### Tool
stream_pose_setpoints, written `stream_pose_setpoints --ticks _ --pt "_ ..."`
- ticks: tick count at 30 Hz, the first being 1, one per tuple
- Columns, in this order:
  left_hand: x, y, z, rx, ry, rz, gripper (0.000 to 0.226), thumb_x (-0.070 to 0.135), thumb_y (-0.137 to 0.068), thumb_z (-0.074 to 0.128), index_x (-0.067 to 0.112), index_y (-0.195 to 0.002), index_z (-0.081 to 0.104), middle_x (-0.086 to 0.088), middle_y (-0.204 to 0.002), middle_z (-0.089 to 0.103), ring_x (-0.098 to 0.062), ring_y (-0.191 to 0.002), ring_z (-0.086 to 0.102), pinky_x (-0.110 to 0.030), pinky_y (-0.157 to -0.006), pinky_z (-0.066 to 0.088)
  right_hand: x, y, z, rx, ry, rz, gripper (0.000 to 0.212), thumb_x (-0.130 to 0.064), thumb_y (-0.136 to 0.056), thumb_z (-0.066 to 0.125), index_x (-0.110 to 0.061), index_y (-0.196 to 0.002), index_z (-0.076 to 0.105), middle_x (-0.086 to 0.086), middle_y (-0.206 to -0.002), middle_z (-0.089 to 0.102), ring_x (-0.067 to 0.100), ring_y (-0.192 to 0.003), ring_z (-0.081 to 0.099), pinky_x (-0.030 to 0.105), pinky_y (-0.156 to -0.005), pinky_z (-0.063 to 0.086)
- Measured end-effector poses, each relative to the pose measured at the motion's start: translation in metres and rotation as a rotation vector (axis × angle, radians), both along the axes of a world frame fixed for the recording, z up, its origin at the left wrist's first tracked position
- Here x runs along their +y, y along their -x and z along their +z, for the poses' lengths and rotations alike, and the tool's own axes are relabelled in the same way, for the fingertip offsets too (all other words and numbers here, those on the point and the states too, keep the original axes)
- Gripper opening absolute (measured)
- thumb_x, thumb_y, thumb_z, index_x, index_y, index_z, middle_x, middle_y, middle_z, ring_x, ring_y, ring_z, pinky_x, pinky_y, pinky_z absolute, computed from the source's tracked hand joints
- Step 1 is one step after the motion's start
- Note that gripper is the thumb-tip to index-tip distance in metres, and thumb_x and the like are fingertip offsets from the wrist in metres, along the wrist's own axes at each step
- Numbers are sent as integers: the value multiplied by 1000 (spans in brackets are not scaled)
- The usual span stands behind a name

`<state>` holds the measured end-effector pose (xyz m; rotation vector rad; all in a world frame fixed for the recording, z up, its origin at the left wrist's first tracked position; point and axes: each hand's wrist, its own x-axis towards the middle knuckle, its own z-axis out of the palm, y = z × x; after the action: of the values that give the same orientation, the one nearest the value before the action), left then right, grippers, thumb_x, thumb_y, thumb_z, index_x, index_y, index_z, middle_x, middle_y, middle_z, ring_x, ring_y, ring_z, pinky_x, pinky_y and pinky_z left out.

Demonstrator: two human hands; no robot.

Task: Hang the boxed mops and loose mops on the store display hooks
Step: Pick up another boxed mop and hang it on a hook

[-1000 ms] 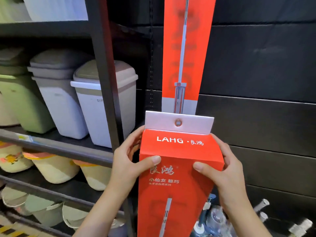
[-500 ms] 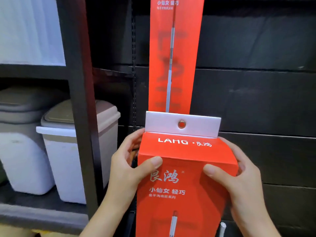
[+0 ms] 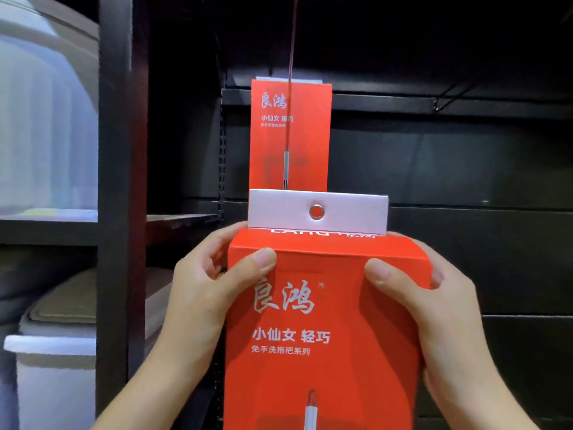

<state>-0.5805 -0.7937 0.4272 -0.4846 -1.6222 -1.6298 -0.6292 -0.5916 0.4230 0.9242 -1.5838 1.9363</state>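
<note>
I hold a tall red mop box upright in front of the dark display wall. My left hand grips its left edge near the top, thumb on the front. On the right edge, my right hand grips the same way. The box has a white top flap with a metal eyelet. Behind and above it hangs a second red mop box on a display hook that reaches toward me. Another hook sticks out at the upper right.
A black shelf upright stands just left of my left hand. Lidded white bins sit on the shelves further left. The dark slatted wall panel fills the right side.
Both hands have raised the box, and my view has tilted upward. The top of the hanging box and the upper hooks have come into sight.
</note>
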Motion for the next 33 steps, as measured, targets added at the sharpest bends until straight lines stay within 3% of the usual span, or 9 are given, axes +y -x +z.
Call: stream_pose_setpoints --ticks 2,6,9,13,22,27,33 --pt "-3 -1 17 37 15 3 48 44 -56 72 26 -101 73 -7 -91 77 -25 -80 75 -28 -63 59 -3 0 17 43 7 6 56 -52 -48 77 -31 -99 72 -2 -91 76 17 -82 73 29 -65 57" --pt "-7 -3 48 106 48 16 48 50 -56 71 28 -99 72 -6 -90 77 -24 -78 75 -34 -64 60 -7 3 50 139 15 21 51 -52 -49 76 -31 -95 73 -3 -88 77 15 -79 74 22 -60 56" --pt "-10 -3 71 170 62 25 46 51 -56 70 27 -96 72 -5 -87 77 -22 -74 75 -27 -59 58 -8 7 73 196 5 35 49 -53 -50 75 -32 -95 73 -4 -88 76 14 -79 73 20 -60 56" --pt "-11 1 105 210 76 34 50 50 -55 72 20 -95 73 -9 -86 77 -27 -74 75 -32 -61 58 -11 15 106 244 15 52 51 -52 -51 76 -27 -95 74 -1 -88 77 16 -80 74 23 -60 56" --pt "-13 4 184 271 95 40 37 41 -63 74 14 -88 73 -13 -85 76 -28 -73 74 -36 -63 60 -17 24 185 302 48 114 43 -50 -52 79 -22 -85 76 5 -85 77 23 -77 74 33 -62 58" --pt "-15 10 210 307 129 82 39 43 -68 76 13 -93 72 -11 -86 76 -26 -76 74 -35 -65 60 -19 30 211 341 69 115 35 -42 -62 79 -16 -85 74 6 -85 77 22 -76 74 29 -59 57" --pt "-21 25 231 309 129 98 31 44 -69 70 19 -87 73 -9 -86 77 -25 -76 74 -35 -65 58 -26 38 231 378 99 115 36 -41 -60 82 -15 -83 74 3 -80 77 16 -69 74 22 -54 54"
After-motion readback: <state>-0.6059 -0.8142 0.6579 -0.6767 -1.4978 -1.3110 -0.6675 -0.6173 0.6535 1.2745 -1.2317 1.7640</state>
